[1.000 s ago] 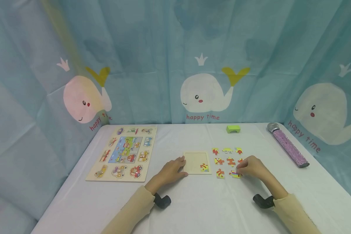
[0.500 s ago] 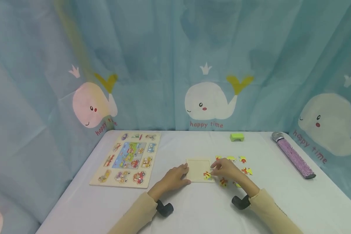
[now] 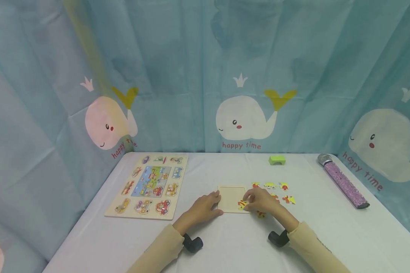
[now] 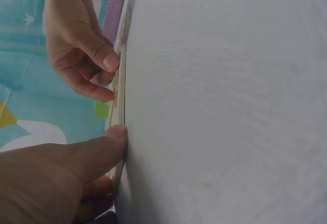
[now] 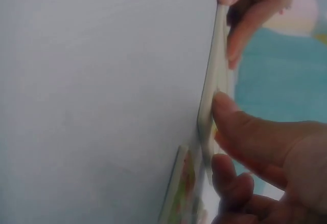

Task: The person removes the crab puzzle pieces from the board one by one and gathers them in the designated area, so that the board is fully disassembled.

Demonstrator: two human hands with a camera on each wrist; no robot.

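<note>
A small square wooden puzzle tray (image 3: 229,197) lies flat mid-table, with one red-and-yellow jigsaw piece (image 3: 241,205) in its near right corner. My left hand (image 3: 205,207) holds the tray's left side, thumb at the near corner and fingers along the edge. At the opposite side, my right hand (image 3: 264,201) has thumb and index finger at the right part of that corner piece. In the left wrist view the right hand's thumb and index tip (image 4: 113,96) stand slightly apart over the tray. Loose jigsaw pieces (image 3: 288,199) lie right of the tray, some hidden beneath my right hand.
A large wooden vehicle puzzle board (image 3: 145,185) lies at the left. Toward the back is a green arch block (image 3: 277,160). A purple glittery microphone (image 3: 343,181) rests at the right edge. Blue whale-print curtain (image 3: 171,76) hangs behind and around the table.
My right hand has moved left from the loose pieces to the tray's corner piece, shifting slightly farther in the last half second. My left hand stays on the tray. The head view tilted slightly.
</note>
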